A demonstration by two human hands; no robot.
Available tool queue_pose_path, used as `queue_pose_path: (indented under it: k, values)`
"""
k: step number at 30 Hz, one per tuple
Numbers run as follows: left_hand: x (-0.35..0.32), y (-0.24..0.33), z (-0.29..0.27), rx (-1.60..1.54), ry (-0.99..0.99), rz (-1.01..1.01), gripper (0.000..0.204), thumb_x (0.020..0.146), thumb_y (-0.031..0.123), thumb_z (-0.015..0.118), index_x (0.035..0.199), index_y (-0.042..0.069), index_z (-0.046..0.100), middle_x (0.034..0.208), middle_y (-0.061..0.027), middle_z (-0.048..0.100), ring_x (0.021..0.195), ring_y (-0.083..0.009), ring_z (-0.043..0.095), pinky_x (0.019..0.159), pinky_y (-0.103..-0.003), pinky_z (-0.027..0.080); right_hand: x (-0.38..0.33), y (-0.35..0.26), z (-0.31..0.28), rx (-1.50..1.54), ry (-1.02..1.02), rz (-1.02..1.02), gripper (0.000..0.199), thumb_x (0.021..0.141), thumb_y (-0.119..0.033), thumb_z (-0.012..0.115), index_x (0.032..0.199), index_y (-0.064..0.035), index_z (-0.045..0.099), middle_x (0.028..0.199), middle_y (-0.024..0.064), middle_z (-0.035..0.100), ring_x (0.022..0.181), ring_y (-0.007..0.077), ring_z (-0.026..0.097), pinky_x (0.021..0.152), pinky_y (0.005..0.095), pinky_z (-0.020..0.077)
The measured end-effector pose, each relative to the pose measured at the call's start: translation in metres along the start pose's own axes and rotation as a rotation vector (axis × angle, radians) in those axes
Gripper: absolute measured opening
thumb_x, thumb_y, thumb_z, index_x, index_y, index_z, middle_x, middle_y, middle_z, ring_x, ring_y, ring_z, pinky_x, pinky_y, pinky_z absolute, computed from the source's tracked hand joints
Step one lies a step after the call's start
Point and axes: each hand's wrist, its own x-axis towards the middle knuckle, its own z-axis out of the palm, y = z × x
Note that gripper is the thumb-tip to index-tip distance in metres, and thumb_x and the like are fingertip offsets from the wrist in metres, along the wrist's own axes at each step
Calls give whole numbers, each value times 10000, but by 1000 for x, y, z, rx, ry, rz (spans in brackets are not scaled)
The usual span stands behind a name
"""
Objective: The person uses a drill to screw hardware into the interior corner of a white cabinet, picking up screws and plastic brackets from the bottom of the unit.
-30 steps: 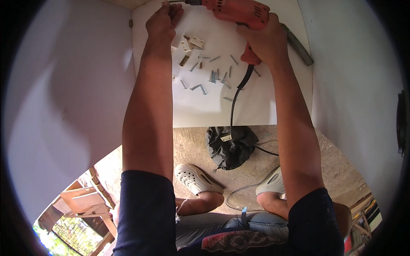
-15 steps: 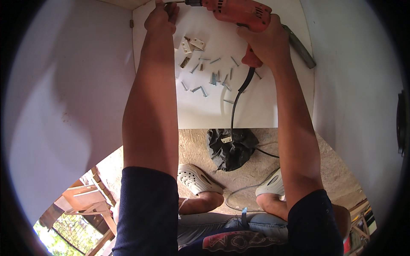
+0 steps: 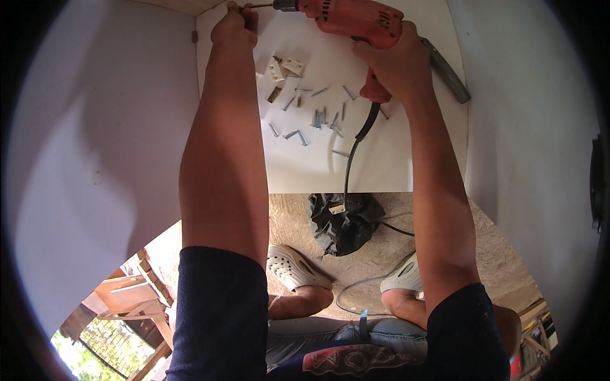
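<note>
My right hand (image 3: 406,63) is wrapped round the grip of a red corded power drill (image 3: 359,20), held level with its chuck pointing left. A long thin bit (image 3: 260,6) runs from the chuck to my left hand (image 3: 235,26). There, at the top edge of the view, my left fingers are pinched around the bit's tip; whatever small piece they hold is mostly hidden. Below the drill, several loose screws (image 3: 317,119) lie scattered on a white panel (image 3: 298,171). Small white plastic brackets (image 3: 293,65) lie nearer my left wrist.
White side panels rise at left (image 3: 108,127) and right (image 3: 521,127). A dark grey tube-like handle (image 3: 450,73) lies beside my right wrist. The drill's black cord (image 3: 349,166) hangs over the front edge, past a black plastic bag (image 3: 346,235) on the floor, between my feet in clogs (image 3: 295,267).
My left hand has shifted slightly up and left, and a little more of the bit shows beside its fingers. The drill and my right hand stay nearly where they were.
</note>
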Motion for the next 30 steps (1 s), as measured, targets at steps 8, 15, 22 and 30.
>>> queue_pose_path:
  k: [8, 15, 22, 30]
  values:
    - [-4, 16, -20, -56, -104, -73, 230, 1046, 223, 740, 1027, 5, 669, 897, -118, 737, 716, -173, 700, 709, -352, 731, 1, -5, 9, 22, -37, 56, 746, 737, -435, 903, 1228, 39, 601, 1103, 218, 762, 990, 325, 781, 883, 410, 621]
    - [-114, 5, -79, 641, -230, 393, 340, 1076, 255, 696, 1345, 49, 718, 1150, -73, 786, 864, -198, 708, 869, -329, 598, 5, 4, -1, 37, -1, 21, 726, 717, -372, 865, 1219, 57, 564, 1055, 235, 764, 968, 358, 790, 883, 420, 636]
    - [-122, 11, -188, 1361, -209, 1254, 287, 1060, 202, 662, 1295, 51, 730, 1271, -113, 737, 1126, -287, 675, 985, -402, 528, 4, -13, 5, 14, -25, 44, 674, 724, -352, 854, 1190, 49, 577, 1047, 226, 762, 958, 358, 785, 877, 423, 627]
    - [-123, 3, -186, 1329, -272, 1383, 264, 998, 109, 623, 1234, 26, 707, 1271, -164, 709, 1172, -375, 631, 1057, -477, 475, 23, -19, 16, 42, -40, -30, 668, 738, -338, 868, 1230, 28, 603, 1068, 196, 769, 960, 320, 780, 899, 415, 613]
